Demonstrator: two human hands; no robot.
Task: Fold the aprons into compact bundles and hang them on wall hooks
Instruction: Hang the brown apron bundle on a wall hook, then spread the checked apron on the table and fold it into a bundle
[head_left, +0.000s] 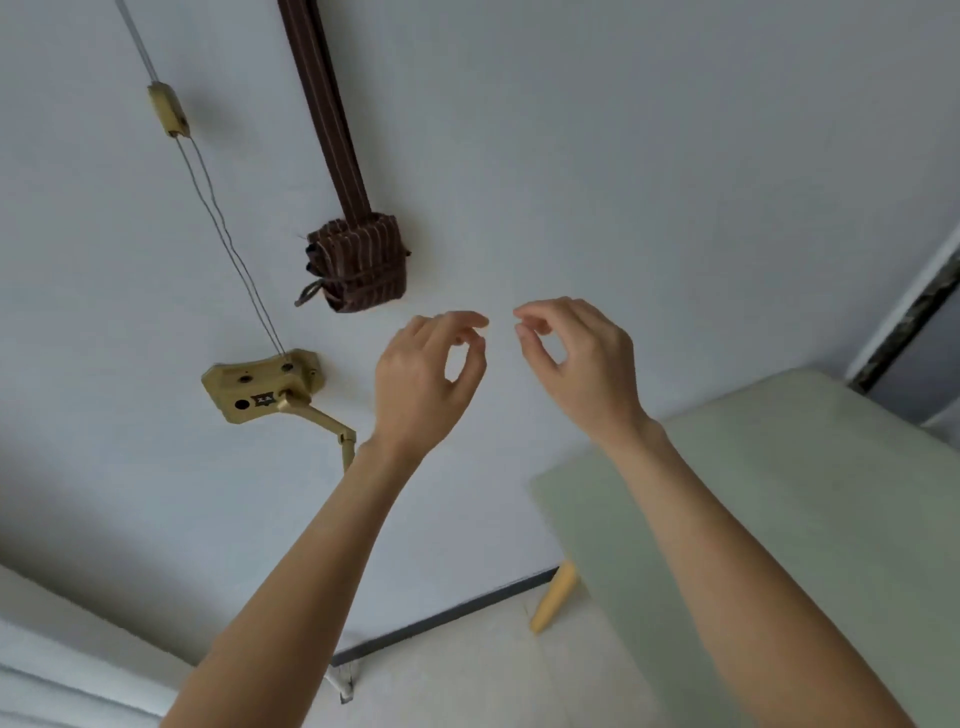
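Observation:
A brown striped apron bundle (358, 265), rolled tight and tied with its own string, hangs against the white wall by its long strap (324, 109), which runs up out of view. The hook itself is not visible. My left hand (426, 379) is raised just below and to the right of the bundle, apart from it, with fingers curled and holding nothing. My right hand (576, 358) is beside it at the same height, fingers loosely curved, also without anything in it.
A brass wall bracket with a crank handle (265, 387) and thin cords (228, 239) up to a brass block (167, 109) sits left of the bundle. A pale green table (810, 499) with a yellow leg (555, 597) stands at the right.

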